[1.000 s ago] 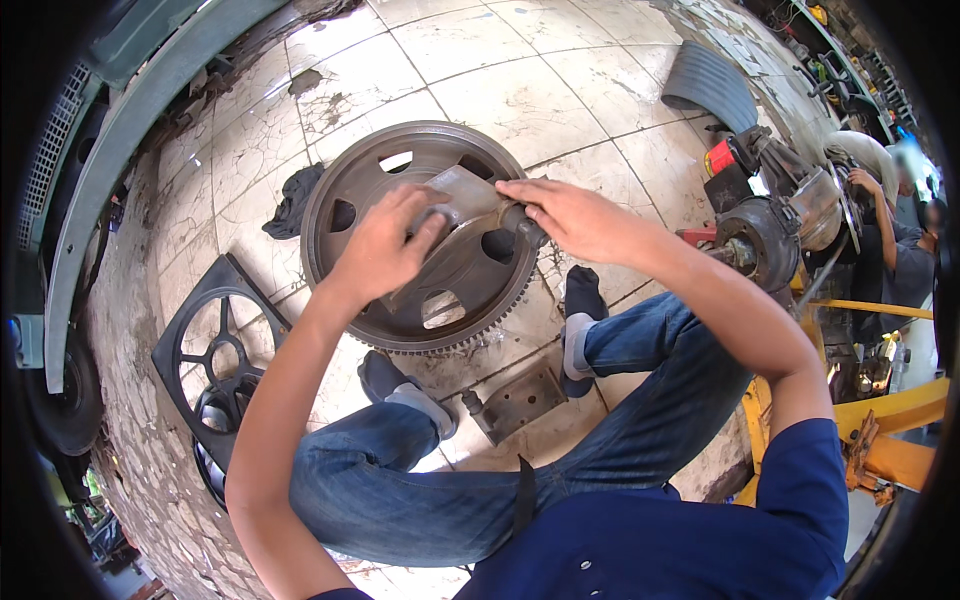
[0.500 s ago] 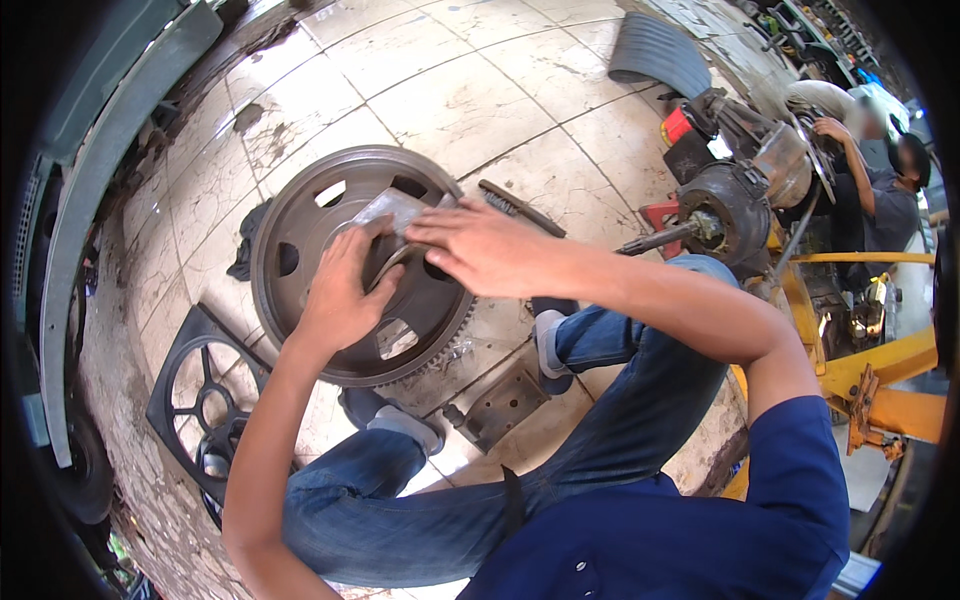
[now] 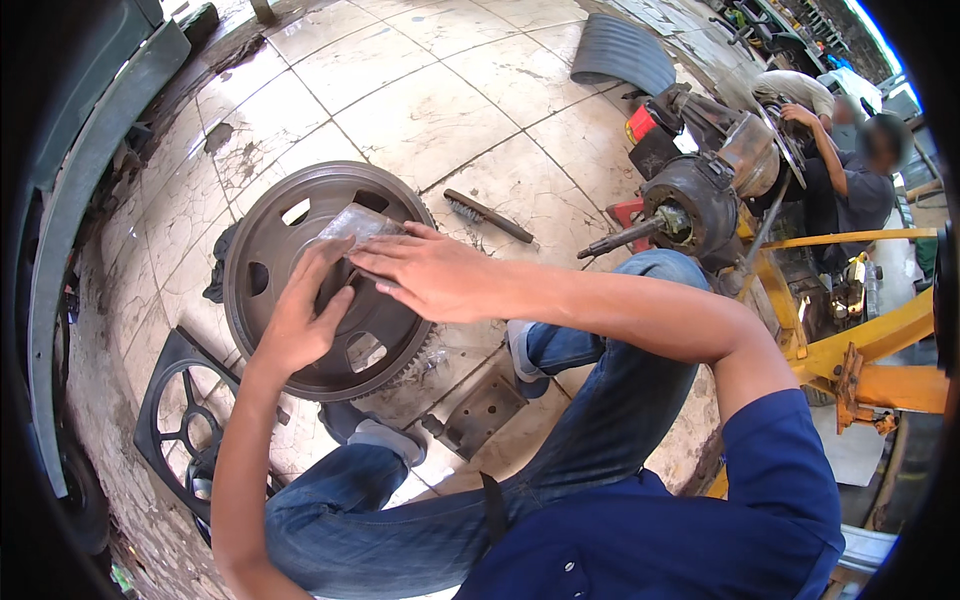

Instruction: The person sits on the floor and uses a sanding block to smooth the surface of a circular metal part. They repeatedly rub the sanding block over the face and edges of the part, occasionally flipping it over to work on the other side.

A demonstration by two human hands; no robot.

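Note:
A dark, round flywheel point(image 3: 258, 335) with oval openings and a toothed rim lies flat on the tiles in front of me. A grey rectangular flat piece point(image 3: 358, 220) rests on its face, near the middle. My left hand point(image 3: 300, 318) curls over the near left edge of this piece, thumb spread to the side. From the right, my right hand point(image 3: 425, 272) lies across the piece with its fingers close together, pressing on it. The fingers hide the piece's near part, and its material cannot be made out.
A wire brush point(image 3: 488, 216) lies right of the flywheel. Near my feet are a drilled metal plate point(image 3: 488, 415) and a black spoked frame point(image 3: 165, 430). An axle assembly point(image 3: 690, 205) and yellow stand point(image 3: 785, 300) occupy the right, with a person point(image 3: 850, 190) crouching beyond.
The whole view has shifted, so the flywheel appears farther left and slightly lower. My right hand has slid a little leftward over the grey piece. Both hands stay on it.

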